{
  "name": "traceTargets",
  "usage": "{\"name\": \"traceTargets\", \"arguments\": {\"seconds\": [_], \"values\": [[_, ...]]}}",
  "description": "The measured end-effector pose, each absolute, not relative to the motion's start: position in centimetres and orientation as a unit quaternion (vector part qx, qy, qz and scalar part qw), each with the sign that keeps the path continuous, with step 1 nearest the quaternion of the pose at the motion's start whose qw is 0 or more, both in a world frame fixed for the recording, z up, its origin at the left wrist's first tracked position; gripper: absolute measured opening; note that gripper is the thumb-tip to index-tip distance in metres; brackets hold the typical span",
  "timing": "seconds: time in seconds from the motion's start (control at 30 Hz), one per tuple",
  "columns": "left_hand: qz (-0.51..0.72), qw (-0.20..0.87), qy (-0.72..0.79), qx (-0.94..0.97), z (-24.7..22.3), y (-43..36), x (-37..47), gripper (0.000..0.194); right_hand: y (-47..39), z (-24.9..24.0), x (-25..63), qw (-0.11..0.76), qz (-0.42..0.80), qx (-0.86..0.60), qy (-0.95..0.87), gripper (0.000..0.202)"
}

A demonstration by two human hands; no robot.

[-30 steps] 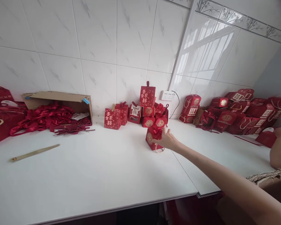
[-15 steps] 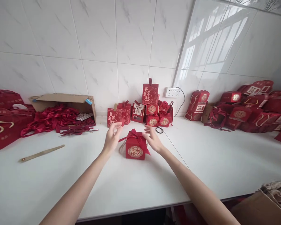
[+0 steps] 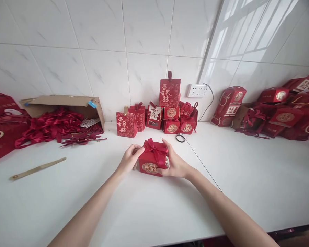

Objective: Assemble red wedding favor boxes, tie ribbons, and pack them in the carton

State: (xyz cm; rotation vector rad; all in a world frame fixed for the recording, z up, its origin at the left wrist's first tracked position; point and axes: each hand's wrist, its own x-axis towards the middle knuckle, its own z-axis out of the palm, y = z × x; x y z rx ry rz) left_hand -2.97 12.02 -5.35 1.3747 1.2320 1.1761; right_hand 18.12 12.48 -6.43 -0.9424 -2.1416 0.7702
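Observation:
A small red gift box (image 3: pixel 147 158) with gold characters on its front stands upright on the white table. A dark red ribbon (image 3: pixel 158 151) is tied in a bow across its top. My right hand (image 3: pixel 177 161) wraps the right side, the thumb on the front face and the fingers along the side and back. At the upper left edge, my left hand (image 3: pixel 130 158) is closed, with thumb and fingertips pinched where the ribbon's left tail runs; the tail itself is mostly hidden by the fingers.
Several finished red boxes (image 3: pixel 172 113) stand against the tiled wall. To the left lie a cardboard box (image 3: pixel 59 100) of red ribbons and a tan strip (image 3: pixel 37 168). A black ring (image 3: pixel 180 138), a power strip (image 3: pixel 197 91) and piled red boxes (image 3: pixel 283 118) are on the right.
Both hands, apart from the box before, have come in to it. The right hand has taken hold of its right side, and the left has closed at its upper left. The view has shifted slightly.

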Motion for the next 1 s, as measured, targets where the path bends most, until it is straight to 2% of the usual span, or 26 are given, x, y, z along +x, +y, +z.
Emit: {"name": "traceTargets", "arguments": {"seconds": [0.17, 0.3, 0.43, 0.53, 0.67, 0.77, 0.9, 1.0], "values": [[0.485, 0.407, 0.506, 0.586, -4.9, 11.7, -2.6, 0.035, 13.2, -6.4, 18.7, 0.37, 0.221, -0.351, -0.832, 0.11], [0.52, 0.331, 0.493, 0.614, -4.2, 10.9, -2.2, 0.031, 13.5, -6.5, 18.9, 0.37, 0.237, -0.364, -0.821, 0.11], [0.482, 0.325, 0.47, 0.664, -3.5, 10.0, -2.3, 0.04, 13.5, -6.4, 19.3, 0.373, 0.245, -0.353, -0.823, 0.107], [0.421, 0.359, 0.457, 0.696, -3.2, 9.6, -2.6, 0.039, 13.5, -6.3, 19.6, 0.366, 0.239, -0.354, -0.826, 0.107], [0.269, 0.484, 0.446, 0.703, -3.7, 9.3, -2.4, 0.039, 13.6, -6.1, 20.0, 0.366, 0.215, -0.35, -0.835, 0.112], [0.159, 0.542, 0.463, 0.683, -4.3, 9.1, -1.9, 0.03, 13.6, -6.0, 20.0, 0.366, 0.211, -0.343, -0.839, 0.114], [0.044, 0.541, 0.492, 0.681, -4.0, 9.1, -2.5, 0.02, 13.5, -5.7, 20.1, 0.364, 0.208, -0.341, -0.841, 0.11], [0.053, 0.492, 0.544, 0.678, -3.0, 9.6, -4.2, 0.014, 13.3, -5.4, 20.1, 0.364, 0.206, -0.332, -0.846, 0.105]]}}
